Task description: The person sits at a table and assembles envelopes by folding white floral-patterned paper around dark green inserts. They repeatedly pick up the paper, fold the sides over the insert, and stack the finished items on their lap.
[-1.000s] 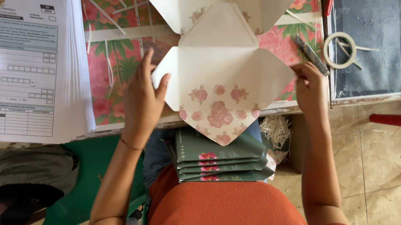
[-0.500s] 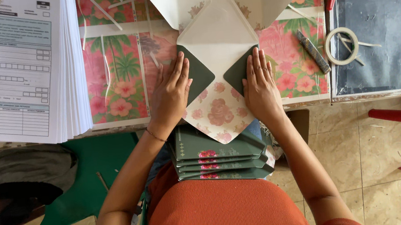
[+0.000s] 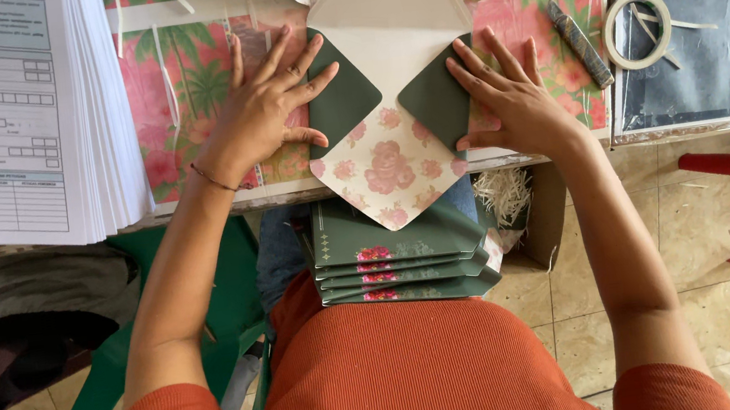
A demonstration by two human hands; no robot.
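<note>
Unfolded paper envelope blank (image 3: 393, 128), white inside with pink rose print on its pointed lower flap and dark green side flaps folded in, lies on the floral-cloth tabletop (image 3: 187, 88), tip overhanging the edge. Left hand (image 3: 267, 106) and right hand (image 3: 508, 97) press flat, fingers spread, on the green flaps. Stack of finished green envelopes (image 3: 399, 261) on lap. Tape ring (image 3: 638, 29) right; stack of printed paper forms (image 3: 16, 116) left.

Likely home craft table: floral cloth (image 3: 186, 79), tape roll (image 3: 638, 29)

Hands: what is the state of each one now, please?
Left hand: open, flat on green side flap.
Right hand: open, flat on other green flap.
</note>
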